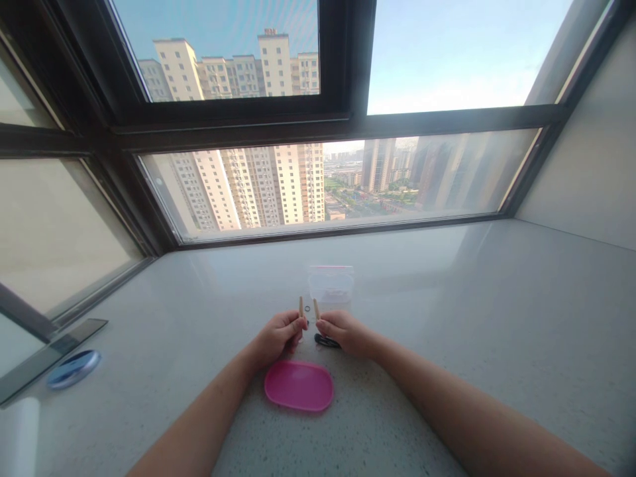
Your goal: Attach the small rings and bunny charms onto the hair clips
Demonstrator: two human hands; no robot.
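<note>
My left hand [279, 334] is closed, pinching a short, flat, pale wooden stick [301, 305] that points up. In my right hand [348, 331] is a second wooden stick [316, 308] of similar size, held between thumb and fingers. The two sticks stand a small gap apart. Between them on the counter lies a small dark ring [307, 309]. A black object [325, 340], perhaps a clip, lies under the right fingers, partly hidden. Just in front of the hands sits a pink oval tray [298, 385]. Tiny bits near the left fingertips are too small to name.
Behind the hands a clear zip bag [331, 281] lies on the speckled pale counter [447, 311]. At the left are a shiny bluish oval object [74, 368], a flat dark glassy strip [79, 334] and a white rounded object [20, 437]. A dark-framed window [342, 126] borders the counter.
</note>
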